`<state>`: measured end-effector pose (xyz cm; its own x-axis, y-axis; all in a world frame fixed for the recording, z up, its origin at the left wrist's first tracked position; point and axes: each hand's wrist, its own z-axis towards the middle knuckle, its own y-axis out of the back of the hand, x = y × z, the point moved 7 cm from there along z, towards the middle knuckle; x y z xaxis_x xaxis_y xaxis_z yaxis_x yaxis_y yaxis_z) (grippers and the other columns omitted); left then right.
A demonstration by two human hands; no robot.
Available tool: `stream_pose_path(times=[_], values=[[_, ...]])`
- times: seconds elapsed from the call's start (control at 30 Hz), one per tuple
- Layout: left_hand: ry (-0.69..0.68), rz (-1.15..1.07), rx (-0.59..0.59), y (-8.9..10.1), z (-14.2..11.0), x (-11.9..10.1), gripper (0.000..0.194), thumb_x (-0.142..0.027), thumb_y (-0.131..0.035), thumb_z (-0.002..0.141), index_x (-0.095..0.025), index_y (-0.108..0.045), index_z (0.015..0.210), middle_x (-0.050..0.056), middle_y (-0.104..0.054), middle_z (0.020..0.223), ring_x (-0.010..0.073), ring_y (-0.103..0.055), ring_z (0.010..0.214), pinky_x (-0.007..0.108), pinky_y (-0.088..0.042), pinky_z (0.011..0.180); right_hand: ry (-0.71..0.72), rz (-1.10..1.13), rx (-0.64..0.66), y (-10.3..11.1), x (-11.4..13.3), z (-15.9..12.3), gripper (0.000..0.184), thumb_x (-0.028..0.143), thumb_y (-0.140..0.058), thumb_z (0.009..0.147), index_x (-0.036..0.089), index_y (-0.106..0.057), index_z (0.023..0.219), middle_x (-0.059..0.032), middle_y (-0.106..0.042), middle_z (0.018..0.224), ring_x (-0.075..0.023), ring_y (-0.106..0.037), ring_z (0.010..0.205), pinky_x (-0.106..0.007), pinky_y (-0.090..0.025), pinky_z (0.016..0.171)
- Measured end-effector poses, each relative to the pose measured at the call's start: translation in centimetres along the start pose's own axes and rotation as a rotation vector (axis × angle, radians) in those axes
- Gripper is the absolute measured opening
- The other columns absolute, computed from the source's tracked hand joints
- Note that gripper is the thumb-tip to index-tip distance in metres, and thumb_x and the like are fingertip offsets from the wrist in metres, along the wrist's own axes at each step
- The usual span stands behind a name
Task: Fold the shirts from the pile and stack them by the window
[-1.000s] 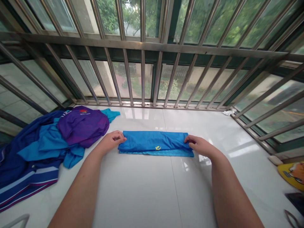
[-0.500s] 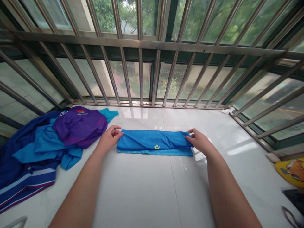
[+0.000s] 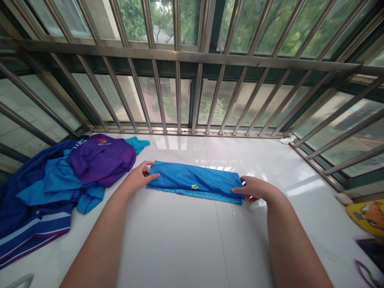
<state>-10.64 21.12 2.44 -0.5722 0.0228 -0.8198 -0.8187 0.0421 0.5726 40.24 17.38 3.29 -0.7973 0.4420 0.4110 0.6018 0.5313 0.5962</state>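
Blue cloth (image 3: 195,179) newly aslant — hands (image 3: 139,176) (image 3: 255,188) in loose pinch at both ends

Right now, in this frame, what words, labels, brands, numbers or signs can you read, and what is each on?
No wording is legible.
Folded blue garment: yellow mark, somewhat like a curled "e"; letter or logo, cannot tell.
Purple garment: small line under a multicoloured logo, too small to read.
White characters at its left edge: partial, unreadable.
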Motion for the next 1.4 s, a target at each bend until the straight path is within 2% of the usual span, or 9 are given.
stream_pose_path(times=[0.17, 0.3, 0.5, 0.63, 0.73, 0.9, 1.07, 1.23, 1.4], values=[[-0.016, -0.148, 0.048, 0.0, 0.2, 0.6, 0.068, -0.061, -0.078, 0.081, -0.022, -0.061, 0.135, -0.01, -0.052, 0.066, 0.0136, -0.049, 0.057, 0.024, -0.035, 0.057, 0.153, -0.139, -0.077, 1.0, 1.7, -0.8, 0.034, 0.051, -0.079, 0.084, 0.021, -0.065, 0.083, -0.0053, -0.073, 0.073, -0.0214, -0.072, 0.068, -0.028, -0.051, 0.06], [-0.029, -0.2, 0.041, 0.2, 0.5, 1.3, 0.062, -0.06, -0.072, 0.086, -0.022, -0.062, 0.134, -0.008, -0.055, 0.069, 0.0144, -0.05, 0.058, 0.024, -0.036, 0.057, 0.264, -0.06, -0.003, 1.4, 2.9, -3.1, 0.039, 0.06, -0.075, 0.084, 0.021, -0.068, 0.081, -0.0052, -0.075, 0.076, -0.0204, -0.071, 0.072, -0.027, -0.051, 0.061], [-0.088, 0.157, -0.029, 0.4, 0.4, 0.5, 0.035, -0.045, -0.055, 0.092, -0.024, -0.079, 0.108, 0.002, -0.078, 0.091, 0.0215, -0.065, 0.075, 0.03, -0.048, 0.069, 0.039, -0.21, 0.282, -1.7, 1.2, -3.3, 0.05, 0.066, -0.076, 0.086, 0.018, -0.07, 0.073, -0.0134, -0.082, 0.086, -0.0211, -0.076, 0.075, -0.027, -0.056, 0.067], [-0.136, 0.241, -0.064, 0.1, 0.5, -0.2, 0.032, -0.036, -0.052, 0.088, -0.025, -0.079, 0.101, 0.004, -0.082, 0.104, 0.0252, -0.073, 0.09, 0.034, -0.056, 0.088, 0.002, -0.356, -0.035, 0.3, 2.1, -2.1, 0.068, 0.071, -0.042, 0.105, 0.018, -0.069, 0.074, -0.0181, -0.08, 0.088, -0.0255, -0.076, 0.078, -0.032, -0.053, 0.067], [-0.161, 0.264, -0.087, -0.1, 0.6, -0.3, 0.031, -0.034, -0.05, 0.089, -0.025, -0.078, 0.099, 0.006, -0.082, 0.11, 0.0271, -0.074, 0.101, 0.037, -0.056, 0.1, 0.13, -0.489, -0.22, 0.6, 4.4, -2.5, 0.05, 0.067, -0.06, 0.098, 0.02, -0.073, 0.086, -0.0135, -0.08, 0.093, -0.0281, -0.074, 0.087, -0.033, -0.048, 0.068], [-0.182, 0.272, -0.13, -0.1, 0.7, 0.0, 0.039, -0.042, -0.043, 0.099, -0.026, -0.077, 0.113, 0.008, -0.081, 0.12, 0.0295, -0.075, 0.111, 0.04, -0.056, 0.103, 0.217, -0.517, -0.003, -3.8, 6.5, -3.4, 0.03, 0.047, -0.092, 0.069, 0.025, -0.077, 0.084, -0.0039, -0.077, 0.084, -0.0253, -0.071, 0.078, -0.03, -0.043, 0.063], [-0.195, 0.287, -0.184, 0.5, 0.8, 0.5, 0.043, -0.042, -0.04, 0.103, -0.026, -0.077, 0.118, 0.009, -0.08, 0.122, 0.0297, -0.073, 0.115, 0.041, -0.056, 0.105, 0.286, -0.534, -0.021, -3.5, 7.1, -4.5, 0.008, 0.031, -0.078, 0.082, 0.024, -0.079, 0.078, -0.0039, -0.074, 0.079, -0.0223, -0.066, 0.073, -0.032, -0.042, 0.065], [-0.201, 0.345, -0.136, 0.4, 0.7, 1.4, 0.043, -0.036, -0.04, 0.102, -0.027, -0.079, 0.116, 0.009, -0.078, 0.11, 0.0288, -0.073, 0.103, 0.041, -0.056, 0.1, 0.346, -0.414, 0.15, -3.2, 6.2, -5.3, 0.011, 0.036, -0.082, 0.081, 0.026, -0.08, 0.081, -0.001, -0.075, 0.076, -0.0208, -0.067, 0.072, -0.03, -0.041, 0.064], [-0.291, 0.424, -0.224, 0.9, 0.4, 0.1, 0.038, -0.028, -0.048, 0.094, -0.023, -0.082, 0.109, 0.013, -0.072, 0.117, 0.0318, -0.069, 0.112, 0.046, -0.054, 0.105, 0.192, -0.557, 0.018, -4.0, 6.9, -4.3, 0.031, 0.045, -0.073, 0.093, 0.022, -0.075, 0.073, -0.0071, -0.076, 0.078, -0.0239, -0.069, 0.072, -0.034, -0.044, 0.067]])
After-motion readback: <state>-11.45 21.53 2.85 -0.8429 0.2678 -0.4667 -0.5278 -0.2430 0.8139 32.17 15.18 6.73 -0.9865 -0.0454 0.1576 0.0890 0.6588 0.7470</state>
